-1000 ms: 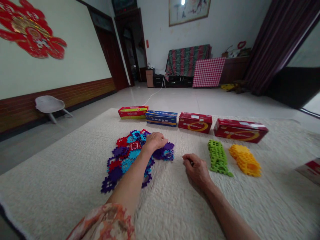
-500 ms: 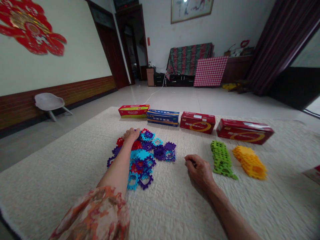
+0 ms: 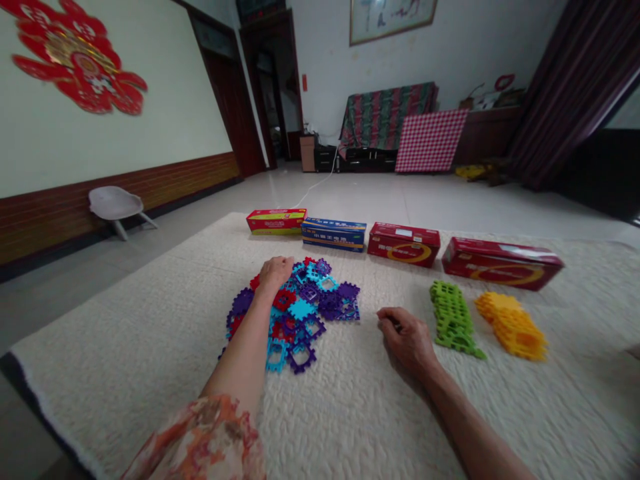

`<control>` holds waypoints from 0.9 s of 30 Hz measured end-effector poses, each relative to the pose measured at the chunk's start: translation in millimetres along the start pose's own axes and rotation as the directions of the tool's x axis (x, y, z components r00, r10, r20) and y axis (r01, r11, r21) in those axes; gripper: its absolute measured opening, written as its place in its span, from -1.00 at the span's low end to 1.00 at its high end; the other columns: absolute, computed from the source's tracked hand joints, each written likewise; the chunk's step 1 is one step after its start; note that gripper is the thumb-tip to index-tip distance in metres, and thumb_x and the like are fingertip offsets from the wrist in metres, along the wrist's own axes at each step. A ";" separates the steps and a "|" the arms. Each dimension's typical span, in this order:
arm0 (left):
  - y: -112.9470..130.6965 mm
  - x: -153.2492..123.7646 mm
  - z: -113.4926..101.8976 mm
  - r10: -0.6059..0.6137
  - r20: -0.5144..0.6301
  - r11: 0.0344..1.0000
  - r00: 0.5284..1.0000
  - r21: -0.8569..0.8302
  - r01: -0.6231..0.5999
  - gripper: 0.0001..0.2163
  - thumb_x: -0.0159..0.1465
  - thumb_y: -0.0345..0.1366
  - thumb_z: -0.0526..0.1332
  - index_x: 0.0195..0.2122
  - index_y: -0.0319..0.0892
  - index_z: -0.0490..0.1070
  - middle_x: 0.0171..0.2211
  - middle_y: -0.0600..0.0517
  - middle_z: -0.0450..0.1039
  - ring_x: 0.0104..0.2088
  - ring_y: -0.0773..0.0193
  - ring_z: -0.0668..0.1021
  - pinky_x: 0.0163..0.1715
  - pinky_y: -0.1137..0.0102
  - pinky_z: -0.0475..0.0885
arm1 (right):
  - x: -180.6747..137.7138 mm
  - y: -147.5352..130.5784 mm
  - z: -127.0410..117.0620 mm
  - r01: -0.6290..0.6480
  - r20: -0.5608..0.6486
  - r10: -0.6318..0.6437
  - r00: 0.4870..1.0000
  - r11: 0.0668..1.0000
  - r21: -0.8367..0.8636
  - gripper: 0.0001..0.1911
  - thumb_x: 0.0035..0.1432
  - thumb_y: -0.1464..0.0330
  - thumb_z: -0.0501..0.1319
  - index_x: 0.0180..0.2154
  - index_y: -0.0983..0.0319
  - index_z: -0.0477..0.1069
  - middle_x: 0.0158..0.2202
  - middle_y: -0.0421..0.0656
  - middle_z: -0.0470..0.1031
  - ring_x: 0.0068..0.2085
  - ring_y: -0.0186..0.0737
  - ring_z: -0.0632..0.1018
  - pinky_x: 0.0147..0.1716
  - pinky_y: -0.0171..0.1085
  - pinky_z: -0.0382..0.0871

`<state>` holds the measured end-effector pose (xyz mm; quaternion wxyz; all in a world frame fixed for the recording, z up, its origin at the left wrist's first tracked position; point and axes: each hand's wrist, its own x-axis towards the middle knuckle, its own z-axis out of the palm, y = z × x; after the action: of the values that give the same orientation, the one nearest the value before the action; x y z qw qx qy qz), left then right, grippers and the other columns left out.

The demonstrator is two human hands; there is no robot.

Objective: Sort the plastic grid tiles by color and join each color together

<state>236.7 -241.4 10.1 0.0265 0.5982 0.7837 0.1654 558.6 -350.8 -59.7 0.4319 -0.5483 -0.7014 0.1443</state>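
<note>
A loose pile of flat plastic interlocking blocks [image 3: 301,309], in purple, turquoise and red with notched edges, lies on the pale quilted mat. My left hand [image 3: 277,272] reaches over the pile's far left side, fingers curled down and partly hidden; what they grip, if anything, is out of sight. To the right of the pile, my right hand [image 3: 406,333] rests on the mat in a loose fist, with nothing visible in it. Just beyond it lies a row of green blocks [image 3: 453,317], with a row of orange-yellow blocks [image 3: 513,325] farther right.
Along the far part of the mat [image 3: 350,407] stand a red-and-yellow box [image 3: 277,223], a blue box [image 3: 333,235], a dark red box [image 3: 404,244] and a longer dark red box [image 3: 501,263]. A small pale chair [image 3: 116,203] stands on the floor at left.
The view has turned slightly left. Small pieces at the pile's far edge sit differently beside my left hand, which stays over the pile. My right hand keeps its place on the mat.
</note>
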 end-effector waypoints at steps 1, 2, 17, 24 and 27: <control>-10.1 -0.5 -6.5 0.012 -0.026 1.000 1.000 -0.001 -0.012 -0.53 0.31 -0.05 -0.08 -0.21 -0.21 0.58 -0.12 -0.21 0.58 -0.08 0.04 0.57 -0.10 0.34 0.36 | 0.2 0.1 -0.3 0.003 0.002 -0.003 1.000 1.000 -0.001 -0.76 0.11 0.32 0.09 -0.32 0.21 0.52 -0.37 -0.12 0.59 -0.37 -0.20 0.56 -0.31 -0.28 0.39; -22.7 -0.7 -12.2 0.015 -0.032 1.000 0.999 -0.010 -0.015 -0.54 0.30 -0.05 -0.07 -0.22 -0.20 0.58 -0.14 -0.19 0.58 -0.10 0.05 0.57 -0.12 0.34 0.37 | 0.3 0.3 -0.4 0.005 0.002 -0.005 1.000 1.000 -0.003 -0.76 0.11 0.32 0.09 -0.32 0.22 0.52 -0.37 -0.11 0.59 -0.37 -0.20 0.56 -0.31 -0.28 0.39; -88.9 -27.6 11.4 0.028 -0.012 0.648 1.000 -0.761 -0.027 -0.58 0.20 -0.06 0.11 -0.10 -0.22 0.56 -0.02 -0.05 0.55 0.06 0.14 0.51 0.16 0.29 0.30 | 1.8 -4.7 -2.0 0.002 -0.007 -0.002 1.000 1.000 0.011 -0.76 0.08 0.29 0.10 -0.34 0.21 0.52 -0.37 -0.10 0.60 -0.37 -0.17 0.57 -0.30 -0.24 0.41; -50.5 -25.4 27.0 0.020 -0.031 0.542 0.999 -0.839 -0.036 -0.59 0.20 -0.08 0.13 -0.08 -0.25 0.54 -0.01 -0.07 0.55 0.03 0.16 0.53 0.11 0.31 0.36 | 2.1 -3.7 -1.5 0.012 -0.008 -0.012 1.000 1.000 0.012 -0.77 0.07 0.31 0.10 -0.35 0.21 0.51 -0.38 -0.11 0.59 -0.38 -0.19 0.57 -0.30 -0.25 0.41; -39.7 -26.5 30.9 0.058 0.005 0.535 0.998 -0.844 -0.027 -0.58 0.21 -0.11 0.14 -0.04 -0.27 0.52 -0.01 -0.08 0.55 0.02 0.16 0.54 0.08 0.33 0.38 | 1.1 -1.3 -0.2 0.003 -0.008 -0.003 1.000 1.000 0.026 -0.77 0.08 0.32 0.10 -0.34 0.21 0.52 -0.36 -0.12 0.60 -0.37 -0.20 0.57 -0.29 -0.26 0.42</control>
<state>214.7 -268.5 -34.7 0.3199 0.5328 0.5920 0.5132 557.8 -350.4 -58.3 0.4422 -0.5420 -0.6985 0.1508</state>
